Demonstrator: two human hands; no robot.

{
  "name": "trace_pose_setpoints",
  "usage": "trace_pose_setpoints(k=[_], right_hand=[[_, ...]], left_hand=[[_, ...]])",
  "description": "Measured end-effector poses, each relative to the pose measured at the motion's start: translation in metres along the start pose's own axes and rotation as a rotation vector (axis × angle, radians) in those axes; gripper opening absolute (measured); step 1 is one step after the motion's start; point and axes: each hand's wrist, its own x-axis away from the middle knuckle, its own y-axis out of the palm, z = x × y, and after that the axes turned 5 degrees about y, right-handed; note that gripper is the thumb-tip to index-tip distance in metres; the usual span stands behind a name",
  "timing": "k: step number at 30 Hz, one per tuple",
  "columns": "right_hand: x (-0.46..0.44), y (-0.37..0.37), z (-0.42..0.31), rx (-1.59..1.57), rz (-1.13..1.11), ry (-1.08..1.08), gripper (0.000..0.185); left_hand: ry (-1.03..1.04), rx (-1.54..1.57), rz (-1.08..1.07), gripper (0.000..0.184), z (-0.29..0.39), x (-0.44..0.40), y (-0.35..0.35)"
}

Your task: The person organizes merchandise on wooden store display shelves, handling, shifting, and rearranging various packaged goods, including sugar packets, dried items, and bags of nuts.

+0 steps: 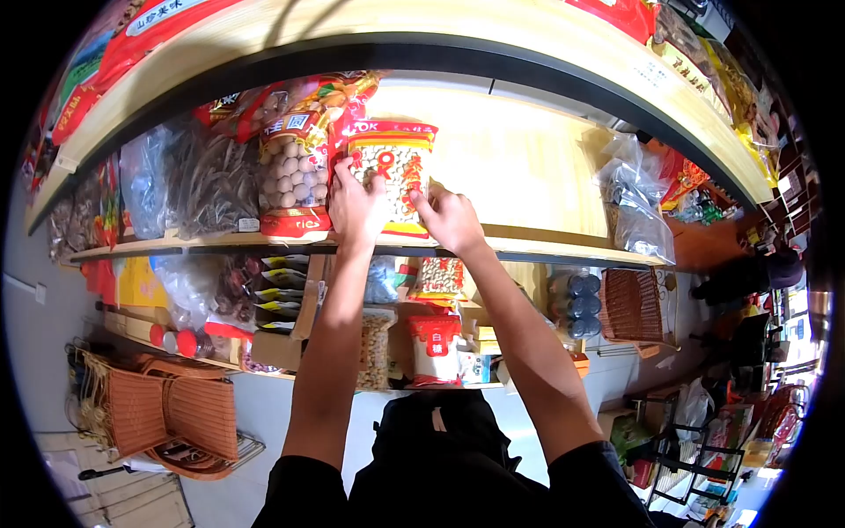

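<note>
A red and yellow packet point(407, 160) of pale, nut-like pieces stands upright on the wooden shelf. My left hand point(356, 208) grips its left side, thumb across the front and fingers bent at the edge. On its lower right, my right hand point(451, 220) presses with thumb and fingers, so the packet sits between both hands. Directly to the left, a clear and red bag point(293, 174) of round brown dried fruit stands close to my left hand. The packet's back and some fingertips are hidden.
Clear bags of dark dried goods point(218, 185) fill the shelf's left, and a crumpled plastic bag point(635, 198) lies at its right. Below are a white sugar bag point(435, 348) and dark bottles point(575, 304). A black-edged upper shelf point(440, 51) overhangs. Wicker chairs point(167, 409) stand lower left.
</note>
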Motion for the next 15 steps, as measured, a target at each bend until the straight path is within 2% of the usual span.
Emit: trace_pose_setpoints(k=[8,11,15], right_hand=[[-0.0007,0.0014,0.0004,-0.059,0.021,0.009,0.048],[-0.0002,0.0008,0.0001,-0.084,0.018,0.01,0.048],[-0.0006,-0.001,-0.002,-0.084,0.014,0.03,0.047]], left_hand=[[0.006,0.078,0.01,0.045,-0.0045,0.0018,-0.0014],[-0.055,0.079,-0.027,0.044,-0.0051,0.0025,-0.0012],[0.021,0.039,0.042,0.042,-0.005,0.0029,-0.0009]])
